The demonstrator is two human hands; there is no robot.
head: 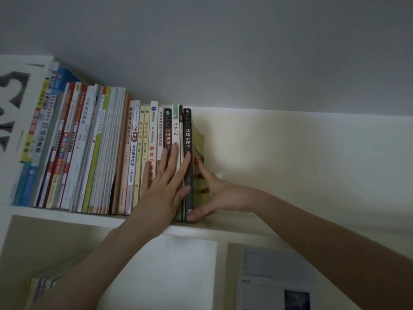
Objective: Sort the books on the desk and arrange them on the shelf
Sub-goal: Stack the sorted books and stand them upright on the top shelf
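The dark book [188,135] stands upright at the right end of the books [100,142] on the shelf [245,227], with the left hand [165,180] flat on the spines beside it and the right hand [214,193] closest, its straight fingers against the book's right cover, neither gripping.

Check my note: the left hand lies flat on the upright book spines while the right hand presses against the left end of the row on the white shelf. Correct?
The head view shows the right hand pressing against the right end of the row of upright books, not the left; the left hand does lie flat on the spines.
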